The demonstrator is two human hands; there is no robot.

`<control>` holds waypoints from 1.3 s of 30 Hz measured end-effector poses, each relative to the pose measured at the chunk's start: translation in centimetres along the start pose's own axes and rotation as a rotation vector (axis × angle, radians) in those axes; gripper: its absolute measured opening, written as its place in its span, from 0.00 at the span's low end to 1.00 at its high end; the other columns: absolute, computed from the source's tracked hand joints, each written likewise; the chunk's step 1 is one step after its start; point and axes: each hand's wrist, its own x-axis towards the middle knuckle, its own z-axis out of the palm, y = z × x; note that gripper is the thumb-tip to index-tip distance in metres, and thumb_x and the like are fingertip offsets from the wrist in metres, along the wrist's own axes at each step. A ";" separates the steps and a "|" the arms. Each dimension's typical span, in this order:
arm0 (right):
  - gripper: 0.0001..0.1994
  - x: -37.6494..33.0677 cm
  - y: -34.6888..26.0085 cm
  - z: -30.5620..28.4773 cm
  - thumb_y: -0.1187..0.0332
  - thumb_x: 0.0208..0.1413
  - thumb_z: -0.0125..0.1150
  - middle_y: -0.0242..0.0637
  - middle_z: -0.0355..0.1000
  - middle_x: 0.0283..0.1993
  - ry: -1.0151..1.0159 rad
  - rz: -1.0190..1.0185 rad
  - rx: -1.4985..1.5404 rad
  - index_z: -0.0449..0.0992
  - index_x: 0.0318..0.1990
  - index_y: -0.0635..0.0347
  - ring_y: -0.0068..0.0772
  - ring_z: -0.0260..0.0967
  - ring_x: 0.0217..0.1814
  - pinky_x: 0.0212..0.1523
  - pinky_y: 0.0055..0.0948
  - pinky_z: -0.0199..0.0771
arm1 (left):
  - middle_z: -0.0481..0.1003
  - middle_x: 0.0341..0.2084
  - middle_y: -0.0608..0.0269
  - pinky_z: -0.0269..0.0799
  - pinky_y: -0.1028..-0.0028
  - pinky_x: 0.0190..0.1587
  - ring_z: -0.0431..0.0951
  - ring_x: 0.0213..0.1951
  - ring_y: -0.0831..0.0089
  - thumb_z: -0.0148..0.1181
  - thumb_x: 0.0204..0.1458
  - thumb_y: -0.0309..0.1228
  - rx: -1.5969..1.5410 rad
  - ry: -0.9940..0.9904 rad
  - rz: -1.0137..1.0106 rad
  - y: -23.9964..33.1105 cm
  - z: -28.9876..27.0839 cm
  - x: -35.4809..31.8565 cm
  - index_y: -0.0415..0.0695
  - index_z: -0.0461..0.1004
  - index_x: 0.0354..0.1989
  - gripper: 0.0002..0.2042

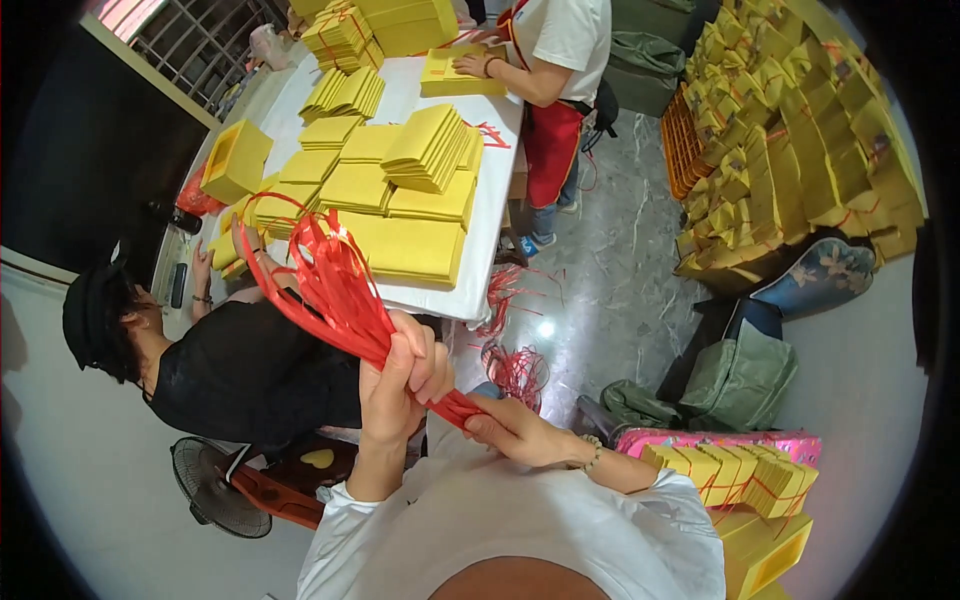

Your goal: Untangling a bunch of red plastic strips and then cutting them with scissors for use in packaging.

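A thick bundle of red plastic ribbon (335, 285) slants up and left in front of me, its looped ends fanned out over the table. My left hand (405, 372) is wrapped round the bundle's middle. Lower down and to the right, my right hand (515, 430) grips the tail of the same bundle, thumb on top. A beaded bracelet (594, 455) circles my right wrist. Behind the ribbon's loops lie stacks of folded yellow paper (405, 245) on the white table.
The white-covered table (475, 285) carries several yellow stacks and an open yellow box (238, 160). A person in black (255, 365) sits at left; another in a red apron (552, 150) works at the far side. Red ribbon scraps (518, 375) litter the floor. A fan (222, 488) stands lower left.
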 end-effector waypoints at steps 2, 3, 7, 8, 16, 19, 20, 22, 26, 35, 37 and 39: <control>0.14 1.8 -0.7 -1.3 0.60 0.65 0.42 0.43 0.67 0.25 0.013 0.027 -0.040 0.65 0.40 0.64 0.37 0.65 0.24 0.28 0.34 0.63 | 0.62 0.20 0.67 0.60 0.76 0.24 0.60 0.19 0.79 0.50 0.59 0.41 -0.071 -0.022 -0.041 0.0 -2.1 1.8 0.43 0.62 0.43 0.14; 0.14 2.7 -1.0 -2.0 0.60 0.64 0.42 0.44 0.67 0.26 0.024 0.044 -0.080 0.66 0.41 0.64 0.38 0.64 0.24 0.27 0.34 0.63 | 0.62 0.20 0.67 0.60 0.76 0.24 0.60 0.19 0.79 0.50 0.59 0.41 -0.075 -0.016 -0.039 0.0 -2.8 2.6 0.43 0.62 0.43 0.14; 0.13 6.1 -2.0 -4.1 0.62 0.64 0.43 0.45 0.67 0.26 0.004 0.013 -0.184 0.66 0.43 0.65 0.42 0.66 0.24 0.28 0.34 0.65 | 0.67 0.49 0.49 0.69 0.62 0.50 0.71 0.49 0.55 0.62 0.40 0.61 0.017 -0.037 0.015 -0.5 -7.0 4.9 0.42 0.46 0.66 0.50; 0.12 6.8 -2.5 -4.4 0.63 0.64 0.44 0.46 0.68 0.27 0.025 -0.040 -0.148 0.65 0.44 0.65 0.43 0.68 0.25 0.29 0.35 0.66 | 0.63 0.54 0.46 0.65 0.59 0.55 0.66 0.54 0.52 0.63 0.37 0.63 -0.125 -0.088 0.009 -0.7 -7.4 5.5 0.43 0.44 0.66 0.54; 0.13 11.3 -2.6 -9.6 0.66 0.64 0.44 0.49 0.71 0.31 -0.027 0.030 -0.058 0.63 0.50 0.65 0.48 0.72 0.32 0.33 0.37 0.69 | 0.62 0.56 0.41 0.62 0.57 0.59 0.66 0.56 0.50 0.63 0.38 0.60 -0.190 -0.121 -0.158 -4.0 -8.1 9.3 0.45 0.40 0.68 0.54; 0.14 12.6 -1.8 -12.0 0.66 0.63 0.44 0.49 0.72 0.32 -0.094 0.014 -0.151 0.63 0.51 0.65 0.49 0.72 0.34 0.34 0.36 0.69 | 0.72 0.45 0.45 0.66 0.59 0.55 0.72 0.51 0.55 0.60 0.49 0.49 -0.393 0.150 -0.296 -3.5 -6.6 11.3 0.43 0.42 0.67 0.43; 0.12 12.9 -1.7 -12.9 0.65 0.63 0.44 0.45 0.71 0.32 -0.108 0.022 -0.161 0.64 0.47 0.65 0.43 0.71 0.32 0.33 0.34 0.69 | 0.72 0.36 0.51 0.69 0.61 0.51 0.74 0.43 0.59 0.57 0.53 0.47 -0.057 0.210 -0.135 -4.1 -6.1 12.1 0.41 0.49 0.63 0.36; 0.12 13.7 -1.8 -14.5 0.65 0.64 0.44 0.42 0.71 0.32 -0.145 0.029 -0.168 0.66 0.43 0.65 0.37 0.70 0.30 0.32 0.32 0.68 | 0.72 0.28 0.57 0.72 0.63 0.46 0.76 0.36 0.64 0.54 0.56 0.45 0.288 0.288 0.033 -4.5 -5.1 13.4 0.40 0.57 0.59 0.28; 0.12 15.5 -1.5 -17.3 0.65 0.63 0.45 0.45 0.71 0.32 -0.225 0.021 -0.071 0.65 0.45 0.65 0.42 0.70 0.31 0.34 0.33 0.69 | 0.57 0.16 0.70 0.66 0.74 0.27 0.62 0.18 0.76 0.46 0.61 0.42 0.105 0.439 -0.020 -4.8 -3.6 15.8 0.41 0.65 0.37 0.14; 0.11 20.9 -3.6 -22.7 0.68 0.62 0.46 0.42 0.66 0.44 -0.316 0.018 -0.134 0.65 0.49 0.63 0.32 0.65 0.41 0.40 0.28 0.66 | 0.48 0.12 0.75 0.46 0.80 0.16 0.45 0.12 0.85 0.41 0.63 0.43 -0.101 0.610 0.007 -2.6 -3.2 17.3 0.47 0.63 0.29 0.14; 0.10 24.0 -3.6 -25.1 0.68 0.63 0.45 0.35 0.68 0.40 -0.063 -0.104 -0.213 0.69 0.46 0.63 0.23 0.65 0.40 0.41 0.24 0.66 | 0.48 0.11 0.77 0.42 0.81 0.15 0.44 0.11 0.86 0.40 0.63 0.43 -0.105 0.607 0.007 -2.1 -3.8 16.8 0.49 0.62 0.28 0.14; 0.10 27.4 -3.9 -27.4 0.66 0.63 0.46 0.29 0.70 0.31 0.100 -0.095 -0.231 0.71 0.41 0.63 0.18 0.66 0.37 0.40 0.21 0.66 | 0.47 0.11 0.76 0.41 0.80 0.14 0.43 0.11 0.86 0.40 0.63 0.43 -0.122 0.552 -0.009 -1.8 -4.6 16.1 0.48 0.62 0.28 0.14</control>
